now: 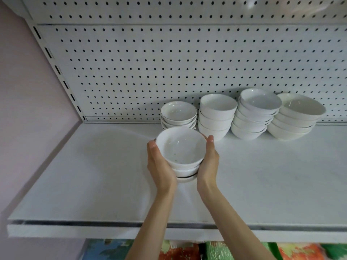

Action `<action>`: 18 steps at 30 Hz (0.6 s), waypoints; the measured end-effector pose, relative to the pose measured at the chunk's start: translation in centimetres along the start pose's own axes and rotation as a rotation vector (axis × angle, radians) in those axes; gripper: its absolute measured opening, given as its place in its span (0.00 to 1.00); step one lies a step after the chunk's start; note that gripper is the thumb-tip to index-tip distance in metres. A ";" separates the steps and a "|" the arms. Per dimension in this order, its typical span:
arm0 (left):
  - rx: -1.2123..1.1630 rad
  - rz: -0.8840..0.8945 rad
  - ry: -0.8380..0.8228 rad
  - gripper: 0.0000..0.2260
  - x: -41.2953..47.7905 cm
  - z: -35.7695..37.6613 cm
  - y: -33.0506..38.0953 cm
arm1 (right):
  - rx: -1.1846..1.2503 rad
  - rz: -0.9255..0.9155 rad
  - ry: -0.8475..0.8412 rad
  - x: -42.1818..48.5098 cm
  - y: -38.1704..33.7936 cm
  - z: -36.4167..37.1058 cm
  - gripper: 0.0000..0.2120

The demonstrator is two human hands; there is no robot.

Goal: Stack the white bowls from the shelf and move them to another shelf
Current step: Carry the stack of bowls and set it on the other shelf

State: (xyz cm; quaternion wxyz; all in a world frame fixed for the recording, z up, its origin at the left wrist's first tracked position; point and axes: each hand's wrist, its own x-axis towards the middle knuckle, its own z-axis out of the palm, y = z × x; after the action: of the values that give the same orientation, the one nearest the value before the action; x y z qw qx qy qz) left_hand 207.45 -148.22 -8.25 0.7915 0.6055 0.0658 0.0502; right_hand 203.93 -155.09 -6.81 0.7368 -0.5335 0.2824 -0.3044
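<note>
Two hands (161,166) (208,162) around stack (181,151), open shelf (93,166).

Bare left forearm (152,218), bare right forearm (223,218), both slim and smooth, left uncovered down to the wrists, left hand (159,166) and right hand (208,164) likewise unclothed, palms narrow, thumbs long, thumbnails (210,139) trimmed short and plain, faint tendon lines at the right wrist
</note>
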 end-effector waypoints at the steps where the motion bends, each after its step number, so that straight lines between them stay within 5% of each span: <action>1: -0.030 0.004 0.020 0.23 0.1 0.2 0.3 | -0.034 -0.019 -0.005 0.2 -0.1 0.0 0.19; 18: -0.118 0.045 0.031 0.26 -0.2 0.7 0.0 | -0.005 0.011 -0.024 1.0 -0.4 0.2 0.25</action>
State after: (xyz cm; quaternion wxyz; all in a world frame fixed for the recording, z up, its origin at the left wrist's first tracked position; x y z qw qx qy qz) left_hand 207.35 -148.91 -8.10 0.8233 0.5585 0.0611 0.0813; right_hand 204.67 -155.80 -6.44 0.7404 -0.5374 0.2773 -0.2934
